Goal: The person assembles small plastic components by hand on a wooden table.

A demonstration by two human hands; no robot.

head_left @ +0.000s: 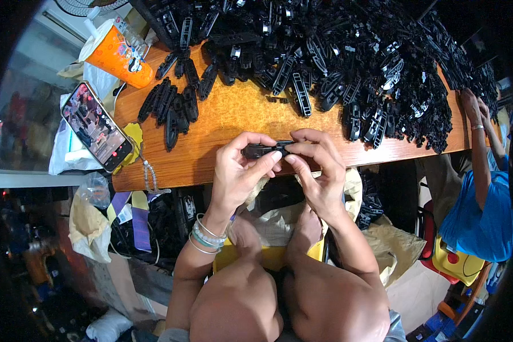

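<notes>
A small, long black plastic part (257,150) is held level between my two hands, just above the near edge of the wooden table (228,122). My left hand (236,165) pinches its left end between thumb and fingers. At the other end, the thumb and fingertips of my right hand (322,171) close on the part. Fingertips cover much of it, so its exact kind cannot be made out. Beyond my hands, similar elongated black parts (300,94) lie scattered, and a small group (171,108) of them rests to the left.
A large heap of black parts (404,85) covers the table's far and right side. An orange cup (117,54) with a straw and a propped phone (97,128) stand at left. At right, a person in a blue shirt (476,214) works at the heap. Paper sacks (390,248) sit below.
</notes>
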